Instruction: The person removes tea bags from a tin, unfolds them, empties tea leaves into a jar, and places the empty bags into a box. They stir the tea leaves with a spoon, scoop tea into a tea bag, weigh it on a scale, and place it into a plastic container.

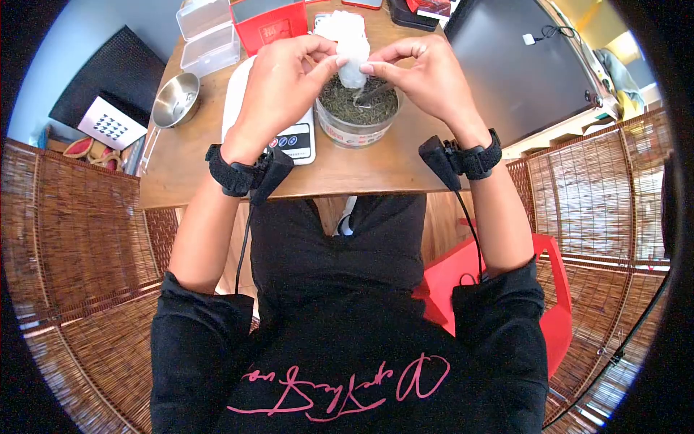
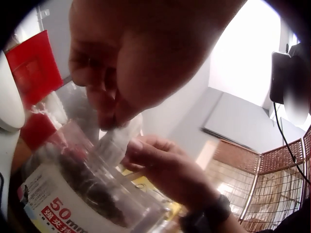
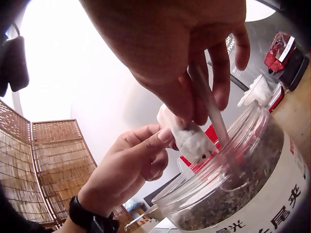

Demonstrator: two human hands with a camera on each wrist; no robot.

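Note:
A small white pouch (image 1: 353, 74) hangs over a clear round tub (image 1: 354, 137) of dark dried leaf bits. My left hand (image 1: 285, 90) pinches the pouch's left side between thumb and forefinger; my right hand (image 1: 434, 79) pinches its right side. In the right wrist view, the right hand (image 3: 180, 53) also has a grey handle (image 3: 210, 104) between its fingers, slanting down to the tub, and the pouch (image 3: 194, 144) bulges at its lower end. The left wrist view has the pouch (image 2: 114, 145) just above the tub's rim.
Left of the tub lies a white scale (image 1: 302, 152), partly under my left forearm. A metal pan (image 1: 176, 101) stands farther left. Behind are an open clear box (image 1: 210, 54) and a red box (image 1: 271, 32). A large dark panel (image 1: 520, 65) lies at the right.

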